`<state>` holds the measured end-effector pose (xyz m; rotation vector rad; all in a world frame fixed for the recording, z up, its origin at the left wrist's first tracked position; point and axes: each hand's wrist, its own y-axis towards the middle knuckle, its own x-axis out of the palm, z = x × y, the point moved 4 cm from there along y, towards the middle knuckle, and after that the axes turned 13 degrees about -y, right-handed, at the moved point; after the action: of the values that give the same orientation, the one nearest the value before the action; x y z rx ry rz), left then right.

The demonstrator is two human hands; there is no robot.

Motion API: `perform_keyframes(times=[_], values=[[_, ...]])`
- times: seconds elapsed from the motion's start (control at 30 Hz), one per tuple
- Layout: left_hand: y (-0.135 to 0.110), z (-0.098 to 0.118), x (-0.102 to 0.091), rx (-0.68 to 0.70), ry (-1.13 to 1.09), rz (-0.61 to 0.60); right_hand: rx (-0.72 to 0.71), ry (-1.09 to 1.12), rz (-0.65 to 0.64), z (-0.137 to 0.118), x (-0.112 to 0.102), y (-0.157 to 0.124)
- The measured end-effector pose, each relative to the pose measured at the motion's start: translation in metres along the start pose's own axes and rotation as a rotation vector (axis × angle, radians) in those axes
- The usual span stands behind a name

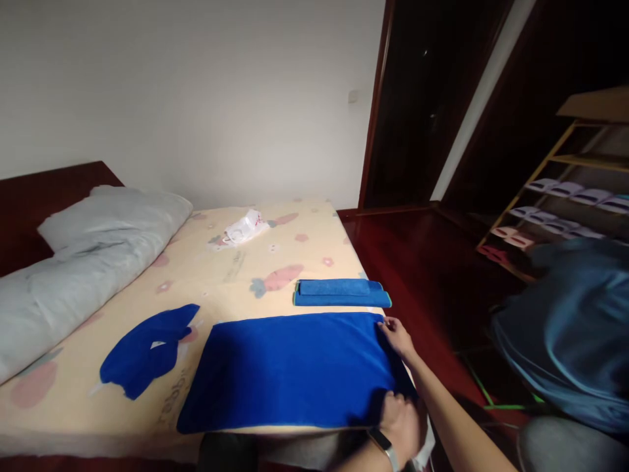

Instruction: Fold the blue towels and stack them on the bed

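Both arms are reaching leftward from the bed's point(255, 262) right side. The right hand point(397, 335) is stretching out low, its fingers point(386, 324) pinching the far right corner of the blue towel point(289, 370), which is lying flat on the bed. The left hand point(401, 423) is clenching the near right corner. A folded towel point(341, 293) is lying just beyond.

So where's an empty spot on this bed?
Bare cream sheet lies between the grey pillow, the clear plastic bag and the folded blue towel. The near side is crowded: crumpled blue cloth, spread blue towel, left hand and right hand gripping its right edge.
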<state>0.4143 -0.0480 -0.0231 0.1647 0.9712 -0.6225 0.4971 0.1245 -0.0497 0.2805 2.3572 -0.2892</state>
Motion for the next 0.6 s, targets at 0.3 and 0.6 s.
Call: perform_keyframes(times=[0.3, 0.6], values=[[-0.099, -0.039, -0.072, -0.257, -0.203, 0.498, -0.099, 0.052, -0.012, -0.082, 0.017, 0.011], [-0.292, -0.182, -0.15, -0.491, -0.353, 0.994, -0.696, -0.129, -0.405, -0.294, 0.156, -0.074]])
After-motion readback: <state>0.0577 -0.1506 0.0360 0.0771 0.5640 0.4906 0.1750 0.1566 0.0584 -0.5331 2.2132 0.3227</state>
